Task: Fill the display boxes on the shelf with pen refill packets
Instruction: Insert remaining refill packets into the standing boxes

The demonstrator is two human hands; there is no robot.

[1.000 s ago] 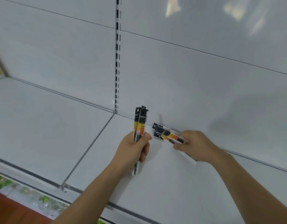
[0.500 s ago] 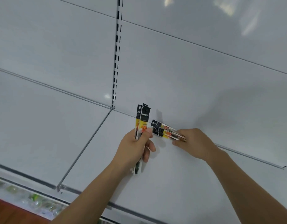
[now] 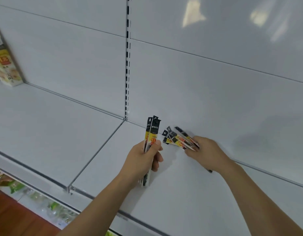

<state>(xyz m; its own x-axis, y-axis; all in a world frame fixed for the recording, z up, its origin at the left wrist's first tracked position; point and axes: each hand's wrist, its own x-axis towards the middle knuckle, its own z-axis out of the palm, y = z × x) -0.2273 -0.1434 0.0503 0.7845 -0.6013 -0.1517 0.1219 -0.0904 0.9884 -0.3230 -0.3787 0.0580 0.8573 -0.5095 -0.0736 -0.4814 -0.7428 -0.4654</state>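
left hand [image 3: 140, 160]: grips upright refill packets [image 3: 151, 133] | right hand [image 3: 207, 152]: holds fanned packets [image 3: 179, 139] | white shelf [image 3: 45, 133]

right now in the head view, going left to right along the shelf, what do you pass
carton → slotted upright → left hand gripping an upright bundle of refill packets → fanned refill packets → right hand holding them

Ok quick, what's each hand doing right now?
Left hand: grips an upright bundle of refill packets.
Right hand: holds a fanned bunch of packets low over the shelf.
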